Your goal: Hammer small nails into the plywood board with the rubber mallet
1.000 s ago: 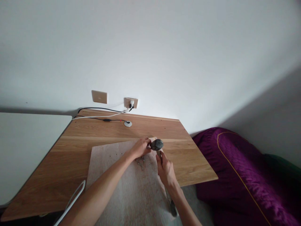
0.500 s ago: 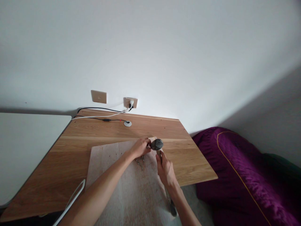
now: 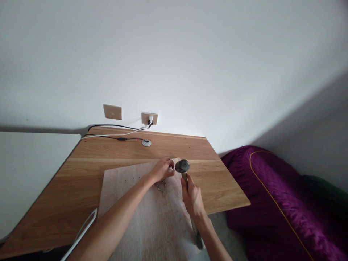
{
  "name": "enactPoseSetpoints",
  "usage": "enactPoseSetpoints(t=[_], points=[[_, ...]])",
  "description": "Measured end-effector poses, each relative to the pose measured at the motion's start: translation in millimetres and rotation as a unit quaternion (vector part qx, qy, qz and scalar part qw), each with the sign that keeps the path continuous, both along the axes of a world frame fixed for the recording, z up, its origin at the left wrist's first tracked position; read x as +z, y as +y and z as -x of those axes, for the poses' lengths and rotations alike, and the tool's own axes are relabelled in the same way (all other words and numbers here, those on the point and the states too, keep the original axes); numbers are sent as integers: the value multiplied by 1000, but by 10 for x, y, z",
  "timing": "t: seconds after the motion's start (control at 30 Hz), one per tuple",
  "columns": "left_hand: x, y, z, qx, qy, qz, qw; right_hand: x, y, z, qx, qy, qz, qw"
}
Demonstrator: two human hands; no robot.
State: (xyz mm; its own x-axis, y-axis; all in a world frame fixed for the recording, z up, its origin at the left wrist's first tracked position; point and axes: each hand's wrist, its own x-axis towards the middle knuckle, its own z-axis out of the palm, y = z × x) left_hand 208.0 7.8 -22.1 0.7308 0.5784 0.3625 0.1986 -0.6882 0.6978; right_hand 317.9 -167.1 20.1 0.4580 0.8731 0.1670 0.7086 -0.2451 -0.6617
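Note:
A thin pale plywood sheet (image 3: 136, 203) lies on the wooden desk (image 3: 81, 174). My right hand (image 3: 192, 198) is wrapped round the shaft of a hammer; its dark steel head (image 3: 182, 166) hovers near the sheet's far corner. My left hand (image 3: 162, 169) rests on that corner with fingers pinched together just left of the hammer head, on something too small to name. A small heap of nails (image 3: 162, 186) lies on the sheet beside my left wrist.
A white table (image 3: 27, 166) adjoins the desk on the left. Black and white cables (image 3: 116, 132) run to a wall socket (image 3: 149, 118) by a grommet (image 3: 146, 143). A purple quilted bed (image 3: 280, 203) is at right. A white frame piece (image 3: 81, 233) sticks up at bottom left.
The hammer head has shifted slightly right, away from my left fingers. The view has drifted a little; the hands otherwise stay in place.

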Motion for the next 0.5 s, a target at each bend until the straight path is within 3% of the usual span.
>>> enactPoseSetpoints(t=[0.2,0.5], points=[[-13,14,6,-11,-10,24,1000,16,0,13,2,-1,7,1000],[83,-15,8,-6,28,34,999,-44,15,-39,5,6,18,1000]])
